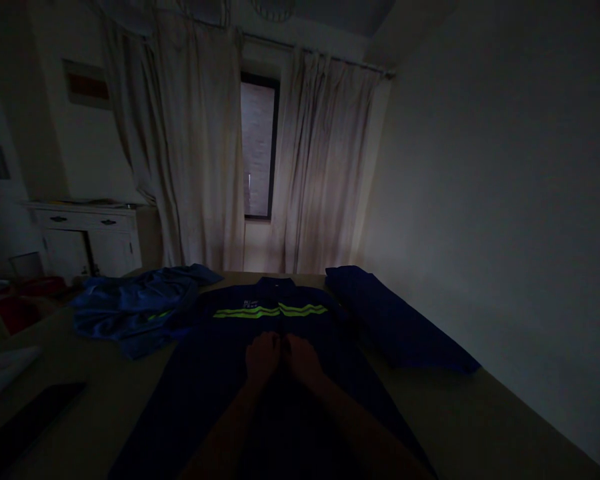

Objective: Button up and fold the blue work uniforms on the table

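Note:
A dark blue work jacket (205, 373) with yellow-green stripes across the chest lies spread flat on the table, its collar at the far end. My left hand (263, 352) and my right hand (301, 357) meet over the middle of its front, just below the stripes. Both are closed, fingers curled together at the front opening, pinching the cloth there. The light is dim, so my fingertips and any fastener between them cannot be made out.
A crumpled blue garment (135, 303) lies to the left, a folded dark blue garment (395, 320) to the right beside the wall. Nearer on the left are a dark flat object (30, 420) and a white item (5, 370). Curtains (195, 147) and a white cabinet (110, 243) stand behind.

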The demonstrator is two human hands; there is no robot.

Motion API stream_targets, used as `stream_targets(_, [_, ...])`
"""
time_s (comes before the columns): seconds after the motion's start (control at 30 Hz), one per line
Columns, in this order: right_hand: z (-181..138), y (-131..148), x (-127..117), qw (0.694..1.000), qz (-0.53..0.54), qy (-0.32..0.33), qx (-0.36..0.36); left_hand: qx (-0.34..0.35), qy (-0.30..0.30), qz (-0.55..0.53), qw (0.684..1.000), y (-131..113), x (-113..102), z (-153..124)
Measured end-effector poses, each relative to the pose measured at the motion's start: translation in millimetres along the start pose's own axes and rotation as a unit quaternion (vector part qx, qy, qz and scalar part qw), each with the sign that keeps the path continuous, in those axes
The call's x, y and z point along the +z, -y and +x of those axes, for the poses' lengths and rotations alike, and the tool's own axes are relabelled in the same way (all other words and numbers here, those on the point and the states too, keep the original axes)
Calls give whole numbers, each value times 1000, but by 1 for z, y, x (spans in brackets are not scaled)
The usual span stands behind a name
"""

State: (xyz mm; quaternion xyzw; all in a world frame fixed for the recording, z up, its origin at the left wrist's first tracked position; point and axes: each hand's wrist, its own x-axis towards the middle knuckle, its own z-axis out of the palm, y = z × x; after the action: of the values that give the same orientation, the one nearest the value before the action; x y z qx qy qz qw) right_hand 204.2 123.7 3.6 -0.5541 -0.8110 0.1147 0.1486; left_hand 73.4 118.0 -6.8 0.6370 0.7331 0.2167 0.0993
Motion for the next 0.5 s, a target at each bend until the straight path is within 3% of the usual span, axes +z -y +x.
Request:
stream_targets(0.1, [3,3,3,998,-51,-25,2,15,-16,-13,1000,6,2,-3])
stream_targets(0.33, [11,-12,13,992,-36,-27,-120,24,-41,-43,998,16,9,1])
stream_targets(0.5, [11,-21,10,994,13,-56,-97,65,-48,-76,994,18,12,7])
